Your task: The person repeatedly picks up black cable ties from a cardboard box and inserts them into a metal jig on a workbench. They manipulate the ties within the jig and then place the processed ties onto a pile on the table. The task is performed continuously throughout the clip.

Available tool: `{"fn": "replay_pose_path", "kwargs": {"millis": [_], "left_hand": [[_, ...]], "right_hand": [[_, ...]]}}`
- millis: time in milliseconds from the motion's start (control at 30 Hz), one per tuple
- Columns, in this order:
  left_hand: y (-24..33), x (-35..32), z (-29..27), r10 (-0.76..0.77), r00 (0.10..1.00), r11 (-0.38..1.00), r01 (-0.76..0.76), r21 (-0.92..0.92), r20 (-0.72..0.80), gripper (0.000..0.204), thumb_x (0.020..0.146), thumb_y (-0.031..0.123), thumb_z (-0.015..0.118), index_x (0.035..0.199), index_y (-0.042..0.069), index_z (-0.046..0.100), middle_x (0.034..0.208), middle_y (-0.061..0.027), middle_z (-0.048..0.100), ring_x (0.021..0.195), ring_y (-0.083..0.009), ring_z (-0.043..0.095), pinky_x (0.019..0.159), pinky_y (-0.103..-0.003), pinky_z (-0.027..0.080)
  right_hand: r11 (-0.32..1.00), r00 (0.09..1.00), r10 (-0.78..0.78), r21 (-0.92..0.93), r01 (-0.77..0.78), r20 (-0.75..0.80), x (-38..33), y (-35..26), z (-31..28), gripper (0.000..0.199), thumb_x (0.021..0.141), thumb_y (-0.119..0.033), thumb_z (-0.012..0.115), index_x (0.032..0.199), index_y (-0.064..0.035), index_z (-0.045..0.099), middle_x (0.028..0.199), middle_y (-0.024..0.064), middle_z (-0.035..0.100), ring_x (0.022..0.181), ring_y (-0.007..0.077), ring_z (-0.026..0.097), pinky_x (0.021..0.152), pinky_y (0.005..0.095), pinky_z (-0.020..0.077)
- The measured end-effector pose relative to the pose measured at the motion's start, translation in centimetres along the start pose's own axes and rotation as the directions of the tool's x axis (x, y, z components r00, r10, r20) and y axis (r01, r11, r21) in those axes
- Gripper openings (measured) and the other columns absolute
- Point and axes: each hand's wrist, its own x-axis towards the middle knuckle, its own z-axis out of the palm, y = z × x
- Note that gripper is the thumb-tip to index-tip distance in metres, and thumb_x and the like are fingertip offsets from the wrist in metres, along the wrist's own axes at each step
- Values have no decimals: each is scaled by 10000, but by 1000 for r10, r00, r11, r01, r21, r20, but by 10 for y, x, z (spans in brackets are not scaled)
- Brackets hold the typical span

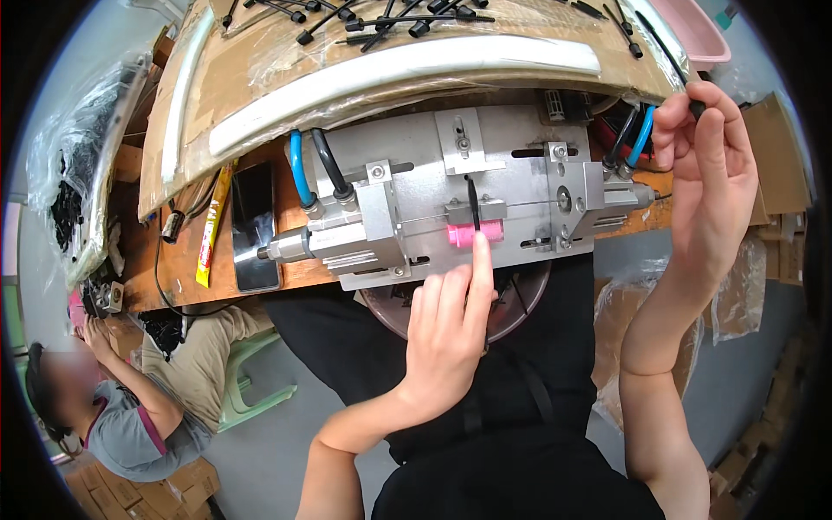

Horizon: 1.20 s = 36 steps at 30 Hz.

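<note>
Basically, the left hand (446, 325) had its index finger stretched out, tip on the near end of a black rod (473, 204) at the pink block (461, 236); the other fingers were loosely bent and clamped on nothing. Likely the finger steadied the rod or kept it lined up. The rod lay over the small metal block (495, 209) near the middle of the metal plate (520, 178), pointing away from the person, probably so its far end met the back stop (462, 143).

The right hand (712, 165) was raised at the right, thumb and fingers pinched on the capped end of a second rod (660, 45), seemingly held clear of the machine so it didn't get in the left hand's way.

Around: left cylinder (364, 243) and right cylinder (594, 201) flanked the middle, limiting sideways room. The cardboard sheet (195, 143), with loose rods (420, 26) and a white strip (407, 82), crowded the back edge. A phone (257, 225) and yellow packet (212, 230) lay left of the plate. A bowl (386, 312) sat below the front edge, partly hidden by the left hand. A co-worker (143, 438) sat well apart, lower left.
</note>
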Motion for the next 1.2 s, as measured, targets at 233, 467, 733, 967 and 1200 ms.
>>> {"fn": "replay_pose_path", "kwargs": {"millis": [233,467,733,967,1200], "left_hand": [[5,11,8,15,995,994,-26,104,102,652,752,-14,617,1380,-82,455,934,-80,528,800,-189,507,696,-297,429],[6,7,0,-120,970,992,125,-7,211,735,753,10,724,1421,-51,423,981,-99,519,865,-261,511,800,-378,439],[-2,12,-51,-126,987,980,139,-141,101,764,724,60,785,1399,-59,448,1006,-116,547,844,-264,520,747,-363,464],[-10,1,-53,-166,979,966,186,-179,119,738,747,36,775,1401,-57,448,1003,-116,546,844,-263,510,745,-355,456],[-11,-1,-51,-168,977,956,194,-221,130,740,744,27,775,1402,-55,448,1001,-113,546,838,-264,504,746,-361,455]], "right_hand": [[983,998,8,-180,-18,-54,-19,-15,-6,212,999,-140,559,1132,24,578,959,134,649,780,129,566,675,242,452],[850,1000,24,-527,-30,-18,-92,6,42,509,788,105,727,1266,71,553,919,92,650,766,129,631,716,262,529],[717,948,63,-675,175,313,-131,38,69,639,737,25,764,1327,83,525,655,67,506,571,186,510,528,327,438],[665,952,63,-724,184,300,-131,35,75,646,728,18,773,1321,90,528,660,65,532,567,172,525,523,313,441],[659,950,65,-728,189,306,-132,37,79,625,735,21,765,1315,81,539,700,71,600,587,172,557,545,314,464]]}}
